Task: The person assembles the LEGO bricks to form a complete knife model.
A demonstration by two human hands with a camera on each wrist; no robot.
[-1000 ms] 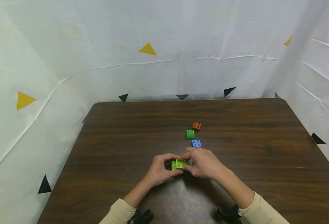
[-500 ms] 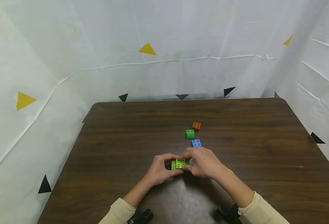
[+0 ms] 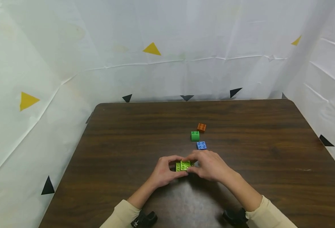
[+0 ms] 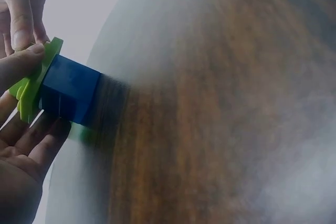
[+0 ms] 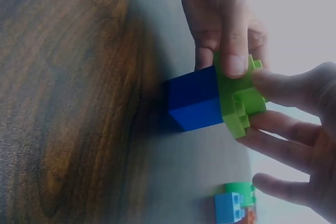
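Note:
Both hands meet around a small stack of toy building bricks near the table's middle. At its bottom is a dark blue brick (image 5: pixel 194 100), down at the table surface; whether it touches cannot be told. A flat lime-green plate (image 3: pixel 178 167) lies across it, wider than the blue brick. On the plate sits a smaller lime-green piece (image 3: pixel 185 165). My left hand (image 3: pixel 164 172) grips the plate from the left between thumb and fingers. From the right, my right hand (image 3: pixel 210 164) pinches the smaller piece, hiding the plate's right end in the head view.
Beyond the hands, a lighter blue brick (image 3: pixel 201 145), a green brick (image 3: pixel 195 136) with a rounded side and an orange brick (image 3: pixel 201 127) stand in a loose row on the dark wooden table (image 3: pixel 121 136). White sheeting (image 3: pixel 167 79) surrounds the table's back and sides.

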